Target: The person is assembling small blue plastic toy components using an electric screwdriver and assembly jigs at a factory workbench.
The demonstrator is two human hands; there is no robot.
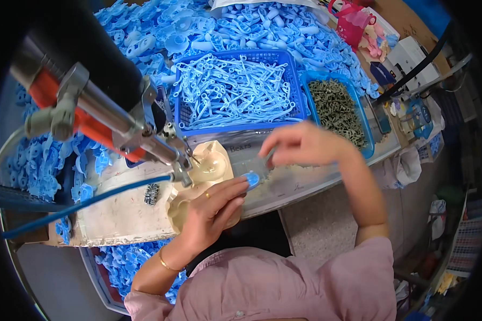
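My left hand [211,211] pinches a small glossy blue plastic piece [251,179] at its fingertips, above the front part of the workbench. A cream moulded fixture [217,154] with rounded hollows lies beside and partly under this hand. To the right of the blue piece, my right hand [305,144] hovers over the bench with bent fingers, blurred by motion. Whether it holds anything does not show. It is near the front of a blue basket [241,127] heaped with thin light-blue rods that end in small loops.
A light-blue tray [370,152] of small dark-green parts stands right of the basket. Piles of blue plastic shells [144,45] cover the bench's far side. A metal machine head [160,150] with a blue hose [91,206] reaches in from the left. A dark coiled part [151,194] lies below it.
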